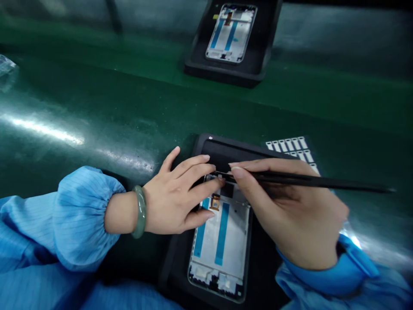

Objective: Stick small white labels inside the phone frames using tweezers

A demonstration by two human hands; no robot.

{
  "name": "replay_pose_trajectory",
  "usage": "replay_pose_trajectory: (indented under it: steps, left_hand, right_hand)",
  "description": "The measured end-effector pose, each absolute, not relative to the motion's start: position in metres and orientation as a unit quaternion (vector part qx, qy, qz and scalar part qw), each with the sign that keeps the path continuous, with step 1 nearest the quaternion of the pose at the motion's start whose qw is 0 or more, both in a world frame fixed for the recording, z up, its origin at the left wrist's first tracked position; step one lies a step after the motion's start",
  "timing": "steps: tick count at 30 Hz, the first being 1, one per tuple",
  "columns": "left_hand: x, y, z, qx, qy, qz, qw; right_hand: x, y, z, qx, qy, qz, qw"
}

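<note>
With left hand spread open over its upper end, treat the phone frame, lying in the black tray, as probably light, stiff and fragile, best held by the side edges, with tweezers pinched in the right hand.

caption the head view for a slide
Left hand on a phone frame in a black tray, right hand holding a slim black tool
</note>
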State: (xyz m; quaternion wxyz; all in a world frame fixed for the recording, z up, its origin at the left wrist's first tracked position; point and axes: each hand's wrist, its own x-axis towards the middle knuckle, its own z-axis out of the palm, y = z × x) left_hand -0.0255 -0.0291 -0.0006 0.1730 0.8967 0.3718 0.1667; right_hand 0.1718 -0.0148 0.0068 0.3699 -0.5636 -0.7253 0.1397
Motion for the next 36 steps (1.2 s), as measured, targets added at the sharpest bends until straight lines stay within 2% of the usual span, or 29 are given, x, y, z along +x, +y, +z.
replay_pose_trajectory:
  steps: [5,12,20,25,34,36]
  left_hand:
    - [-0.026,-0.029,0.0,0.897,0.371,0.162,0.176]
    - [-0.025,-0.028,0.001,0.902,0.367,0.15,0.172]
    - [-0.026,-0.027,0.004,0.904,0.365,0.148,0.168]
    - [-0.026,-0.028,0.003,0.902,0.37,0.146,0.168]
    - [-0.027,-0.027,0.0,0.901,0.365,0.16,0.17]
    - [-0.028,-0.026,-0.002,0.901,0.362,0.163,0.174]
  right_hand:
    - [0.171,-0.015,0.007,-0.56,-0.737,0.125,0.358]
    - [0.162,-0.011,0.019,-0.553,-0.767,0.129,0.299]
    - [0.174,-0.008,0.014,-0.565,-0.717,0.17,0.371]
    - [0.174,-0.009,0.014,-0.554,-0.755,0.132,0.325]
    - [0.17,-0.012,0.019,-0.522,-0.793,0.111,0.294]
    - [0.173,-0.01,0.02,-0.514,-0.787,0.12,0.32]
